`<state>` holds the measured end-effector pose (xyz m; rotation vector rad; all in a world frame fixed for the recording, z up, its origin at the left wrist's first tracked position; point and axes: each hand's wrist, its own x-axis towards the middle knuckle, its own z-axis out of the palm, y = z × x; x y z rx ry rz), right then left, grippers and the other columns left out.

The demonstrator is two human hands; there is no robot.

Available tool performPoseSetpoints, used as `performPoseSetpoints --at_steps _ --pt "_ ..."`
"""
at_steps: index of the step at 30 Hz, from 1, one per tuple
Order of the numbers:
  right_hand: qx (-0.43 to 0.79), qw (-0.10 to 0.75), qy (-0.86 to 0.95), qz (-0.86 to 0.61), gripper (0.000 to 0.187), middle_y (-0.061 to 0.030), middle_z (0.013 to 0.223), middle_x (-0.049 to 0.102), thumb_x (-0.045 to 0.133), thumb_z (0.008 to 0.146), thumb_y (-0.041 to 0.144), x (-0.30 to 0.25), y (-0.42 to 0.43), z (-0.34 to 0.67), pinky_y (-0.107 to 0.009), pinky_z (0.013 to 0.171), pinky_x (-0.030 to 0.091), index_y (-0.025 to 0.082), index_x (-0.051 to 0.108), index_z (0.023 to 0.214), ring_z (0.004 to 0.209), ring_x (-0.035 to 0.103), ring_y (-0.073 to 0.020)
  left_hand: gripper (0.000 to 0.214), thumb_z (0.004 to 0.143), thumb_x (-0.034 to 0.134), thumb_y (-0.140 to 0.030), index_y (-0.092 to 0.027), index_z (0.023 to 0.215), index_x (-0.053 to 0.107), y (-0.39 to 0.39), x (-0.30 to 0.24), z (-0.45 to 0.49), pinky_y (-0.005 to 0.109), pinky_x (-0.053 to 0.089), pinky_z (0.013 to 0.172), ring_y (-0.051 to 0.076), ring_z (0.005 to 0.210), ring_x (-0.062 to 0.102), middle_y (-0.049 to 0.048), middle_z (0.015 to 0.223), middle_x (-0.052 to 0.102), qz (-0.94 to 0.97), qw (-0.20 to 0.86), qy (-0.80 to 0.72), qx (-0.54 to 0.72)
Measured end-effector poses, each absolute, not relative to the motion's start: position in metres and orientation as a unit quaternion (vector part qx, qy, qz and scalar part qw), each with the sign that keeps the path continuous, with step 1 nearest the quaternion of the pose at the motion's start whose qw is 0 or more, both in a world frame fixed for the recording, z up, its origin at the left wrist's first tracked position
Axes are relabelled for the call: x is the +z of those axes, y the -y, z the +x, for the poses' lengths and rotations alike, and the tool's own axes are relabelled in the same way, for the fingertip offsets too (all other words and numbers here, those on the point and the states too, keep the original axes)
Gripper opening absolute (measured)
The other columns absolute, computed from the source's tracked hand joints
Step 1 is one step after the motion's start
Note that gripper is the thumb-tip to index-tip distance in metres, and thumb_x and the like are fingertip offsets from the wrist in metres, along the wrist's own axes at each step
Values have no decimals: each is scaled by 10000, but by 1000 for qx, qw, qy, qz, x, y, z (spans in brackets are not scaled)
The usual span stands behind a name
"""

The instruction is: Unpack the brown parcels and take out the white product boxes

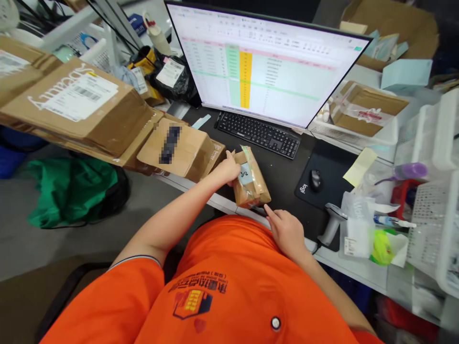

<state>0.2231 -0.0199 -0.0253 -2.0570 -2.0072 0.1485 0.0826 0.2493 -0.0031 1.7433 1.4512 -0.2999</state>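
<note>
A small brown cardboard box point(260, 177) with clear tape and a pale blue label lies tilted near the desk's front edge. My left hand point(229, 169) grips its left upper side, fingers closed on the cardboard. Close to the box's near right corner, my right hand point(287, 231) has its index finger stretched out and holds nothing. Whether that fingertip touches the box is hard to see. Just left of my left hand sits a larger carton point(179, 148) with a blurred dark mark on top.
Behind the box stand a keyboard point(258, 134) and a large monitor point(265, 67) showing a spreadsheet. To the right are a mouse point(315, 180), a barcode scanner point(332, 224) and white baskets point(428, 224). Large labelled parcels point(82, 105) fill the left; a green bag point(73, 186) lies on the floor.
</note>
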Motion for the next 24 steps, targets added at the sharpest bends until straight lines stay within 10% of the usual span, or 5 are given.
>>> performPoseSetpoints --at_steps 9,24 --pt "-56 63 686 -723 336 -79 895 706 523 1012 231 -17 26 231 -358 639 279 236 683 1307 755 532 -192 848 914 379 -215 134 1549 -61 -220 4 103 332 572 653 256 623 746 215 897 775 745 384 -533 -117" --pt "98 110 701 -697 350 -50 1022 741 482 1048 342 -46 43 317 -333 747 407 249 681 1320 908 644 -183 825 923 356 -189 124 1540 -92 -181 -2 84 297 496 709 212 664 741 209 972 777 834 310 -431 -151"
